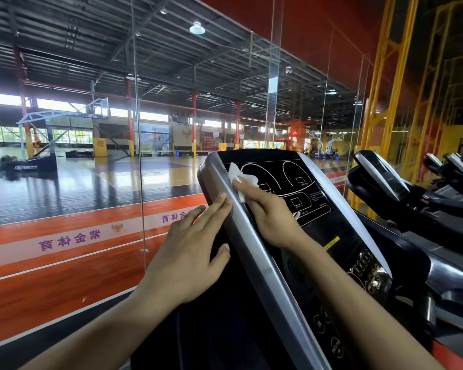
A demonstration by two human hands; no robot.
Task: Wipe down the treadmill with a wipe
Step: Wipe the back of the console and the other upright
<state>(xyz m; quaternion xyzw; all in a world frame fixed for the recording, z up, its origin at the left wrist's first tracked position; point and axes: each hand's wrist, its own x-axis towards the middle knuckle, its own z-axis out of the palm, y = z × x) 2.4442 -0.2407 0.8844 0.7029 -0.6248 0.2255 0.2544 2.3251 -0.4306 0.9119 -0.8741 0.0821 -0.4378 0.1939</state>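
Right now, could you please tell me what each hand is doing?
Left hand: open, straight fingers resting on the treadmill console's silver edge.
Right hand: pressing a white wipe against the console screen.

Treadmill console [300, 209]: you face a black panel with white line graphics, tilted back and running away from you toward upper left.
Console edge: a silver-grey rail [251, 236] borders the panel's left side; a matching rail runs along the right.
Controls: round white-outlined buttons [329, 332] sit on the near, lower part of the panel.
Wipe [242, 180]: white, crumpled, lying at the panel's far left corner, overlapping the silver rail and the black surface. One corner sticks up toward the top edge.
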